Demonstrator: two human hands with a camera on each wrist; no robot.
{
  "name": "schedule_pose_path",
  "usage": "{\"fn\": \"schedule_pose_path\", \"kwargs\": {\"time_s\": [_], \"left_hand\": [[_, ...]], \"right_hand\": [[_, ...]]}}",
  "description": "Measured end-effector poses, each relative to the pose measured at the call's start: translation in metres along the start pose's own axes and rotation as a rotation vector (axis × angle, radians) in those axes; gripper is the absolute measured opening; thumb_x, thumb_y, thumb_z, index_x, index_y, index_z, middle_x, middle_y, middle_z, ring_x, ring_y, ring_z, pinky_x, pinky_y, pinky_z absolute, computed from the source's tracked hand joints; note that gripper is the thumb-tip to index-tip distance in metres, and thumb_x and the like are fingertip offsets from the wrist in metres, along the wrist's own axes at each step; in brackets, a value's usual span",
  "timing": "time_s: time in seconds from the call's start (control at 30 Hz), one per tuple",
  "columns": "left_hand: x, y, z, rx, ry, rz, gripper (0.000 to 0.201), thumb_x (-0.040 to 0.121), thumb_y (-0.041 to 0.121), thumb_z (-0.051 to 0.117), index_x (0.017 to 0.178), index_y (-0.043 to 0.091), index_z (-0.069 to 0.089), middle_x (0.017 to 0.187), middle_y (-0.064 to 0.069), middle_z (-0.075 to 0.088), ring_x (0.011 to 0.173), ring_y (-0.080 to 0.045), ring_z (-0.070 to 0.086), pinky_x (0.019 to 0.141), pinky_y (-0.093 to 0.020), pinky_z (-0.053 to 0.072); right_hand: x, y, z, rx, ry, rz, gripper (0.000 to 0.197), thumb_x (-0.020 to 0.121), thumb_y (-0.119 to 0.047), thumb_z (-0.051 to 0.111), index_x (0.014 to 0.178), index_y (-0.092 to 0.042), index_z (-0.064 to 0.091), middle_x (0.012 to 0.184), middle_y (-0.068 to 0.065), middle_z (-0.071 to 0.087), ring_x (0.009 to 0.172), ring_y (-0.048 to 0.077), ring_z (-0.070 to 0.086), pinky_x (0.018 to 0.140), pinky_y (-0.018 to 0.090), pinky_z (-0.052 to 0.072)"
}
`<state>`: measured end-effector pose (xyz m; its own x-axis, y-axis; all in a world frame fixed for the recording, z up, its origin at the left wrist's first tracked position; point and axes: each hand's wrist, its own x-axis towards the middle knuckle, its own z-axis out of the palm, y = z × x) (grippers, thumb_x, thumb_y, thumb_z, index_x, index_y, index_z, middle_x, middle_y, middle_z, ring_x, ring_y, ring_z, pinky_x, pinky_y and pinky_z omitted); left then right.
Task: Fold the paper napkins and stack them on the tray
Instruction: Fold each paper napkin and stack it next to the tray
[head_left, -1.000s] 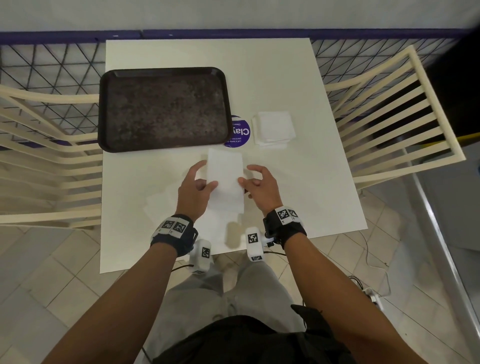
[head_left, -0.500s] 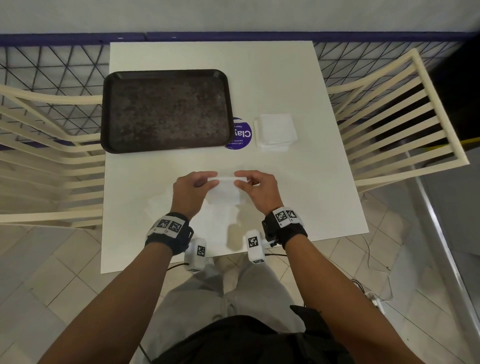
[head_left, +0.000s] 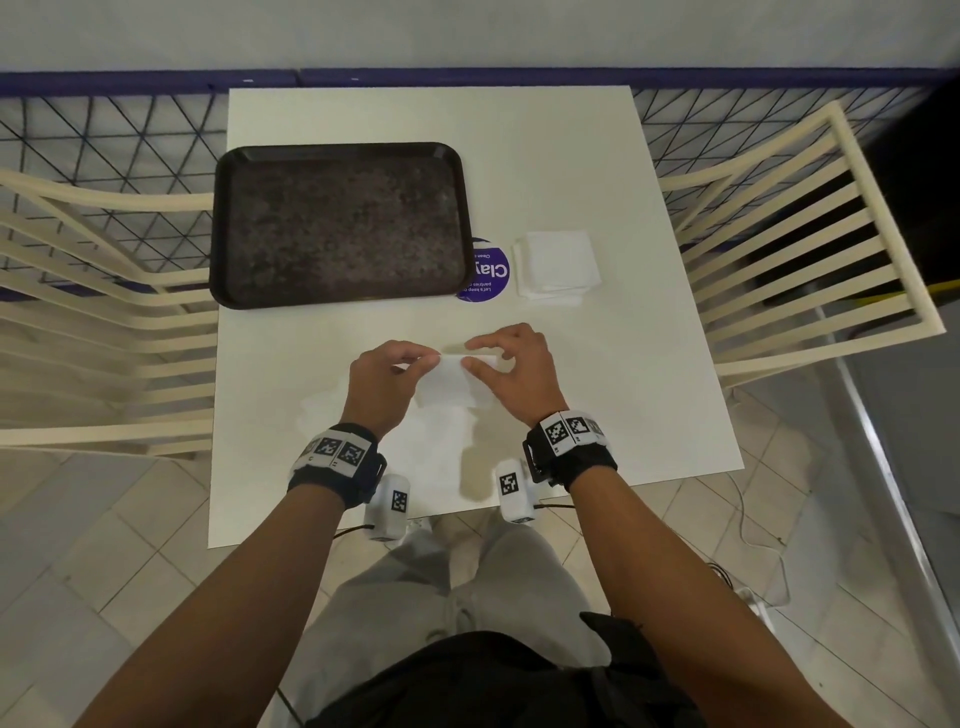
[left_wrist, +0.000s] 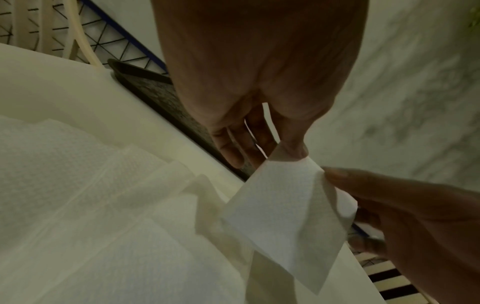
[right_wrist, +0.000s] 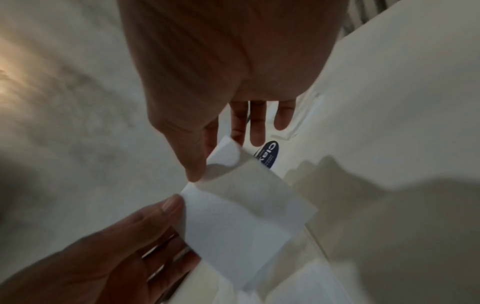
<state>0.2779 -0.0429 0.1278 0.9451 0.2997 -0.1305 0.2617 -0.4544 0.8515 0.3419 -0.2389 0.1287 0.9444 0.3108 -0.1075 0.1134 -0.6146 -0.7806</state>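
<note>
Napkin (head_left: 453, 382) edges pinched, both hands

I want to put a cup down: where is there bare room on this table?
Free: the table strip beyond the tray, and the right side past the napkin stack. Crowded: the near middle, where both hands hold a napkin over loose ones.

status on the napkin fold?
Both hands, left and right, pinching napkin mid-fold above table. Tray bare. Nothing blocking.
</note>
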Motion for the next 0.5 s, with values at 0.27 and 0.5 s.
{"fn": "schedule_pose_path", "kwargs": {"time_s": [0.27, 0.5], "left_hand": [[0.003, 0.005, -0.002, 0.067, -0.042, 0.078, 0.013, 0.097, 0.026, 0.07, 0.098, 0.017, 0.079, 0.092, 0.005, 0.077, 0.079, -0.014, 0.069, 0.083, -0.036, 0.058], [0.01, 0.005, -0.005, -0.017, -0.023, 0.002, 0.016, 0.099, 0.021, 0.063, 0.096, 0.019, 0.078, 0.091, 0.007, 0.076, 0.08, -0.017, 0.071, 0.082, -0.042, 0.06]], "right_hand": [[0.014, -0.023, 0.001, -0.129, -0.092, -0.04, 0.014, 0.087, -0.046, 0.071, 0.087, -0.033, 0.075, 0.09, -0.017, 0.072, 0.087, 0.005, 0.062, 0.093, 0.047, 0.039], [0.023, -0.008, -0.023, 0.17, -0.08, 0.145, 0.003, 0.083, -0.026, 0.08, 0.085, -0.023, 0.079, 0.083, -0.006, 0.076, 0.08, 0.012, 0.067, 0.086, 0.033, 0.055]]}}
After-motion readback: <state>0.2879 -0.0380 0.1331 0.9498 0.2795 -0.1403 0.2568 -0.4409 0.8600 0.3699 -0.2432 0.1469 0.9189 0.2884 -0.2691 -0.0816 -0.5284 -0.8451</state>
